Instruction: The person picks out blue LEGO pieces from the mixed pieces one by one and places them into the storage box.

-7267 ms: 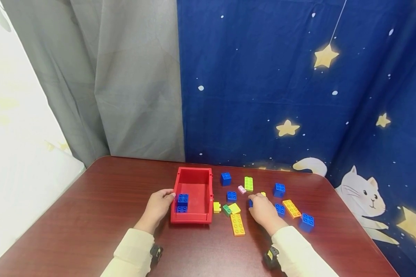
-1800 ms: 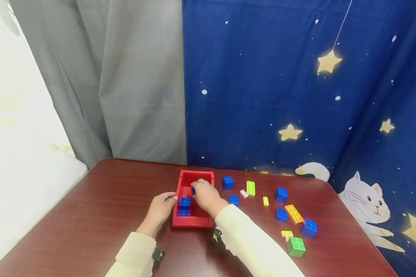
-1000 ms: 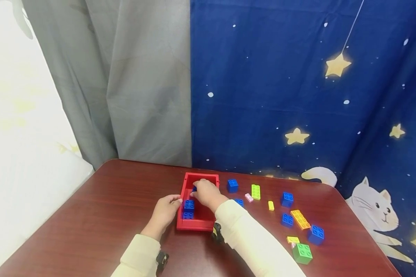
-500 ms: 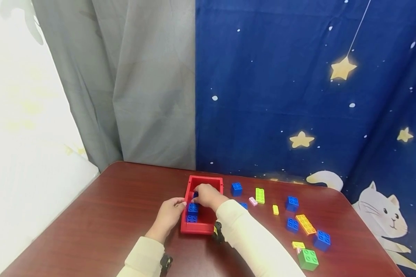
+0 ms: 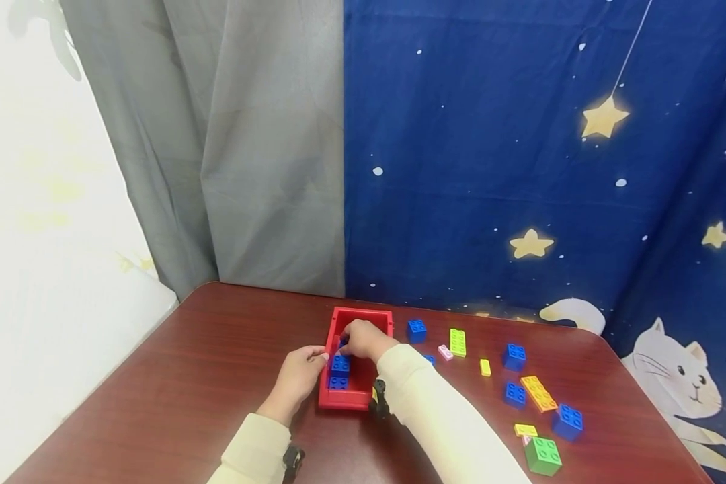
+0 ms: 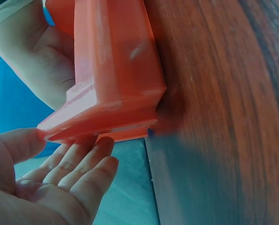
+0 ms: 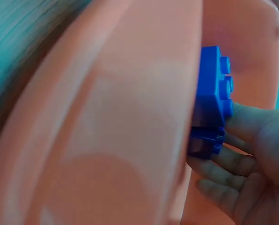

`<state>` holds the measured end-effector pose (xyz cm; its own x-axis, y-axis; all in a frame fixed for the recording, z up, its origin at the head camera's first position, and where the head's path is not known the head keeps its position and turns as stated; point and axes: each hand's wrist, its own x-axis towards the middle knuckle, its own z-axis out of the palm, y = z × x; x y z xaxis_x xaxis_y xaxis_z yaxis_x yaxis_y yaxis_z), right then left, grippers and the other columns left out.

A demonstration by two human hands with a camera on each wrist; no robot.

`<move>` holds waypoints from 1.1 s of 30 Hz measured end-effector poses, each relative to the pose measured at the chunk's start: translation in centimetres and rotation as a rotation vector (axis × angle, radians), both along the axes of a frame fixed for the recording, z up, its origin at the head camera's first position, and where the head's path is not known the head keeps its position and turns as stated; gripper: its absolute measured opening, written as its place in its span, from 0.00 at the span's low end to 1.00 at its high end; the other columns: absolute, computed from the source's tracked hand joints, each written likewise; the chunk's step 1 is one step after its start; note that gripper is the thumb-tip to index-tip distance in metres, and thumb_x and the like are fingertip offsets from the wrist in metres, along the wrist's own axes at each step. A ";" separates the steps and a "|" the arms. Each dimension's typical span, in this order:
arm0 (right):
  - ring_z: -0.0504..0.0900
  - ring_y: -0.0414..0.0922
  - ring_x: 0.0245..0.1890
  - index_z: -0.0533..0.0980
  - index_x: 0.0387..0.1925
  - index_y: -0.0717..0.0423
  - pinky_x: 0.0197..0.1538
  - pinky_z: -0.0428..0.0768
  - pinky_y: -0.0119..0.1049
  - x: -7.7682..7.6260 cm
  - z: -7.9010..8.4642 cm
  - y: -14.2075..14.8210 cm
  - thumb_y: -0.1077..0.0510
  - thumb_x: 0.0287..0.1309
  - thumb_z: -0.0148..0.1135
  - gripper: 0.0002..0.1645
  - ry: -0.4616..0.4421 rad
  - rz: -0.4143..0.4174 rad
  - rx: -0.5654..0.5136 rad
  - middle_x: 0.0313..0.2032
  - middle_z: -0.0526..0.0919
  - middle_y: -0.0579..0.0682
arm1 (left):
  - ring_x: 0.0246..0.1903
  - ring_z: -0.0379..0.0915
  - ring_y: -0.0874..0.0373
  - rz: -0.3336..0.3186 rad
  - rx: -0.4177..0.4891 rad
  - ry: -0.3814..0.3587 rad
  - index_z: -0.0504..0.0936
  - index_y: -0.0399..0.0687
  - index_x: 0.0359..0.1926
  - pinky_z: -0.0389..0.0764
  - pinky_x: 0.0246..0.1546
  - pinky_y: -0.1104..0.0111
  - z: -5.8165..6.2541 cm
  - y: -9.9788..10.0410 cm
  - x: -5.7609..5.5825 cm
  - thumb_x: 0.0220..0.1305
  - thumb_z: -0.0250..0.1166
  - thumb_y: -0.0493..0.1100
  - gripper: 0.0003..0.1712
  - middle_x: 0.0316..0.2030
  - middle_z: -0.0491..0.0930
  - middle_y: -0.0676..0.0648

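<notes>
An open red plastic box (image 5: pixel 363 314) stands on the table. My left hand (image 5: pixel 298 378) pinches its left rim, thumb on one side and fingers on the other, as the left wrist view shows. Inside the box, my right hand (image 5: pixel 366 340) pinches a blue brick (image 7: pixel 205 143) by the left wall. Closer to me along that wall are two blue studded bricks, a taller one (image 5: pixel 341 365) and one at the near corner (image 5: pixel 339 383). In the right wrist view the taller brick stands beside the held one, and the box wall hides their lower parts.
Right of the box lie several blue bricks (image 5: pixel 417 331), a lime plate (image 5: pixel 457 343), a small pink brick (image 5: pixel 445 352), yellow pieces (image 5: pixel 485 368), an orange plate (image 5: pixel 538 394) and a green block (image 5: pixel 543 456). My right sleeve (image 5: pixel 441 410) covers part of the table.
My right hand has gone from the loose bricks on the right into the box with a blue brick, then shifted slightly nearer to the bricks inside. My left hand stays on the rim.
</notes>
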<state>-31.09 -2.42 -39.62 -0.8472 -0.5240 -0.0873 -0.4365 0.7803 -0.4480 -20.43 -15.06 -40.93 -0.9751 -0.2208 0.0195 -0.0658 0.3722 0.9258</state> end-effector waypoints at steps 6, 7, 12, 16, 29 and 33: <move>0.84 0.47 0.37 0.84 0.41 0.62 0.51 0.81 0.42 0.0 -0.2 0.0 0.59 0.52 0.71 0.14 -0.068 -0.036 -0.054 0.35 0.87 0.53 | 0.49 0.77 0.39 0.001 -0.015 0.004 0.78 0.29 0.53 0.78 0.52 0.49 -0.1 0.1 -0.1 0.68 0.56 0.37 0.17 0.49 0.80 0.31; 0.84 0.46 0.37 0.85 0.41 0.61 0.51 0.81 0.42 0.0 -0.2 0.0 0.59 0.52 0.71 0.14 -0.072 -0.040 -0.059 0.35 0.87 0.53 | 0.49 0.77 0.39 0.000 -0.017 0.003 0.78 0.29 0.53 0.78 0.52 0.49 -0.1 0.2 -0.1 0.68 0.56 0.37 0.17 0.49 0.80 0.31; 0.83 0.46 0.37 0.85 0.40 0.61 0.51 0.81 0.40 0.0 -0.1 0.0 0.60 0.52 0.71 0.13 -0.080 -0.038 -0.058 0.34 0.87 0.52 | 0.50 0.77 0.39 0.002 -0.016 -0.006 0.78 0.30 0.54 0.78 0.52 0.49 0.1 0.2 0.1 0.68 0.56 0.37 0.18 0.49 0.80 0.31; 0.82 0.44 0.36 0.85 0.40 0.61 0.50 0.81 0.38 -0.1 0.0 -0.2 0.58 0.52 0.71 0.14 -0.082 -0.036 -0.036 0.34 0.87 0.51 | 0.50 0.77 0.39 0.007 -0.014 -0.011 0.78 0.30 0.53 0.77 0.52 0.49 0.3 0.2 0.1 0.68 0.56 0.37 0.17 0.49 0.80 0.32; 0.72 0.39 0.22 0.83 0.23 0.57 0.32 0.73 0.29 -0.1 0.2 -0.3 0.57 0.57 0.67 0.10 -0.099 -0.015 -0.012 0.16 0.78 0.46 | 0.50 0.77 0.39 0.010 -0.022 -0.014 0.78 0.30 0.53 0.77 0.53 0.49 0.2 0.1 0.0 0.68 0.56 0.36 0.17 0.49 0.79 0.32; 0.67 0.39 0.17 0.74 0.14 0.53 0.27 0.68 0.27 0.2 0.2 -0.6 0.58 0.59 0.63 0.19 -0.096 -0.016 -0.004 0.11 0.67 0.43 | 0.50 0.76 0.39 0.008 -0.015 -0.012 0.78 0.30 0.54 0.77 0.53 0.49 0.2 0.1 0.1 0.68 0.56 0.36 0.17 0.50 0.79 0.31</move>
